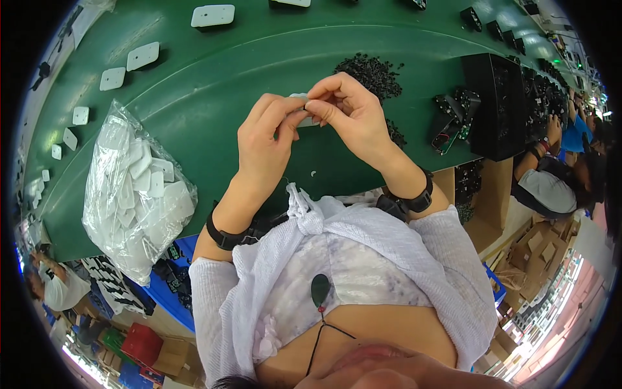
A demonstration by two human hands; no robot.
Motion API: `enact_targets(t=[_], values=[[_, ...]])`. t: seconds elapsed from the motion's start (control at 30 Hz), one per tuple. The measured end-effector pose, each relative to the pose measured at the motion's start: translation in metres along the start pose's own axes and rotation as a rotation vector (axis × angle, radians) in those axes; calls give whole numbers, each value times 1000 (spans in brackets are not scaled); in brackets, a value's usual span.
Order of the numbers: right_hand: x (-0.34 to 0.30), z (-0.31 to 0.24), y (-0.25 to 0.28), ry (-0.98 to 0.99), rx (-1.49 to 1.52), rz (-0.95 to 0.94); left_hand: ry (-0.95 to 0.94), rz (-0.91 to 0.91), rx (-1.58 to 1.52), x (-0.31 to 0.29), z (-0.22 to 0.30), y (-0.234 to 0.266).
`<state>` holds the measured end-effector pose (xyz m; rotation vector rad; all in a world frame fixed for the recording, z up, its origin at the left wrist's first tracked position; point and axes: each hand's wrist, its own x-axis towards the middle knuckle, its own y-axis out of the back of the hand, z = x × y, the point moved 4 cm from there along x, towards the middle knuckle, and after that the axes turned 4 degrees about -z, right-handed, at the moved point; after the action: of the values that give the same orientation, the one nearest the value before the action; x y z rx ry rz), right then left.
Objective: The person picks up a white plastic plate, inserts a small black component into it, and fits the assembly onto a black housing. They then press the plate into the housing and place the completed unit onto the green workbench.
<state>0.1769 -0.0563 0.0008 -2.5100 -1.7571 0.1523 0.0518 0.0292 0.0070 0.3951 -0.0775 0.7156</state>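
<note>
My left hand [264,135] and my right hand [355,115] meet over the green table, fingertips pinched together. Between them is a small white plastic piece [310,122], mostly covered by the fingers, so its full shape is hidden. Both hands are closed on it. Just beyond my right hand lies a heap of small black parts [370,74], with a smaller pile [395,134] beside that wrist. A clear plastic bag [139,194] full of white plastic covers rests on the table to the left of my left hand.
White rounded covers [144,56] stand in a spaced row along the green table [259,58]. At the right are a black bin [495,107] and black parts with circuit boards [455,117]. Another person [551,185] works farther right; a blue crate [170,295] sits below the table's left edge.
</note>
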Motion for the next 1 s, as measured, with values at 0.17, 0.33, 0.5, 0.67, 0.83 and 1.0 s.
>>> enact_targets(t=[0.17, 0.33, 0.5, 0.67, 0.83, 1.0], values=[[-3, -5, 2, 61, -222, 21, 105, 35, -98, -4, -4, 3], [-4, -13, 1, 97, -429, 48, 67, 43, -69, -8, -7, 4], [-5, -15, -1, 180, -477, 76, 260, 99, -305, -12, -10, 3], [-5, -11, -8, 247, -562, 56, 269, 55, -473, -17, -25, 0], [-2, -5, -11, 399, -659, 80, 286, 46, -517, -18, -25, 0], [-3, -8, -17, 497, -823, 173, 246, 46, -546, -19, -23, -1]])
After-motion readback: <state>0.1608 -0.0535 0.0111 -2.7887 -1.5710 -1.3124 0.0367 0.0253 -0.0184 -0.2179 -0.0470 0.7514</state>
